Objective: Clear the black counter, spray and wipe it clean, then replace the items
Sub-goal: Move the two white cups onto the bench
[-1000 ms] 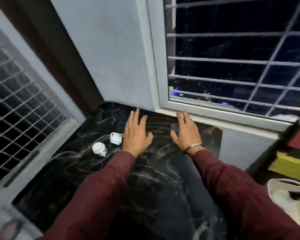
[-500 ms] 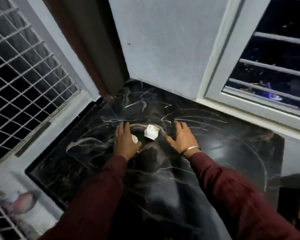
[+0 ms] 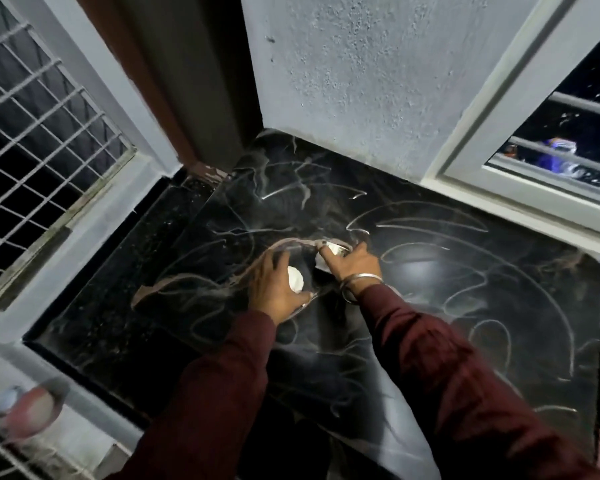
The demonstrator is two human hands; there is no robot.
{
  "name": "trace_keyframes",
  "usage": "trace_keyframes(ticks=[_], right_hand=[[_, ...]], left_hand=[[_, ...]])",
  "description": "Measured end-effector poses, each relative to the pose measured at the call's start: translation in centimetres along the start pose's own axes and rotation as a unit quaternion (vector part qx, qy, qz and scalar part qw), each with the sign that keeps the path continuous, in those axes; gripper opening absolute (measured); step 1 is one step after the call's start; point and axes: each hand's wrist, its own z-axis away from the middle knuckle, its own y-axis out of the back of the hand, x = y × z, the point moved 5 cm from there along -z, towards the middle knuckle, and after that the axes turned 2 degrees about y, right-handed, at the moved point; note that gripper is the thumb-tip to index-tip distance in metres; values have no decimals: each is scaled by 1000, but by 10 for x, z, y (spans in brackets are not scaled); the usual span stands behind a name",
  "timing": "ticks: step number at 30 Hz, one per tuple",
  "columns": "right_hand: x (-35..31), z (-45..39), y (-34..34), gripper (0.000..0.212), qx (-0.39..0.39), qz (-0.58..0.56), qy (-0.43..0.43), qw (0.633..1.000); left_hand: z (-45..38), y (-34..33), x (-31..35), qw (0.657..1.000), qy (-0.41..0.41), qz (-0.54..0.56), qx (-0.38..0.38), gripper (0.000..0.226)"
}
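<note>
We see the streaked black counter [image 3: 430,271] below the wall [image 3: 361,81], our left hand [image 3: 274,289] curled round one white cup [image 3: 295,278] at its middle and our right hand [image 3: 352,265] gripping the other cup [image 3: 335,250] just beside it.

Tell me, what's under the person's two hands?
Under the left hand a small white object shows; under the right hand another white piece. Both sit on the black counter; fingers cover the rest of them.
</note>
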Motion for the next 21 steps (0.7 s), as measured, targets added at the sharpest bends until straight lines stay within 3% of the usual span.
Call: trace_keyframes(ticks=[3,9,12,14,16,18,21], right_hand=[[-4,-7,-12,107,3,12,-5,1000],[2,-16,-18,62,4,-14,27,1000],[17,-18,-16,63,3,-67,-10,998],[30,-18,-10,71,15,-124,-49,991],[41,-19,-5,82,24,-204,-86,975],[53,-23,-4,72,21,-308,-103,946],[55,-18,3,44,7,-411,-111,905]], left_hand=[[-2,-3,-5,1000,-19,-17,-11,100],[-9,-15,-23,995,-1,23,-92,91],[-17,-15,-27,996,-3,35,-79,78],[-17,-10,-26,993,38,98,-45,63],[-13,-7,-22,956,135,260,-16,41],[-8,-12,-14,882,222,413,-47,26],[-4,-19,2,800,259,528,-118,41]])
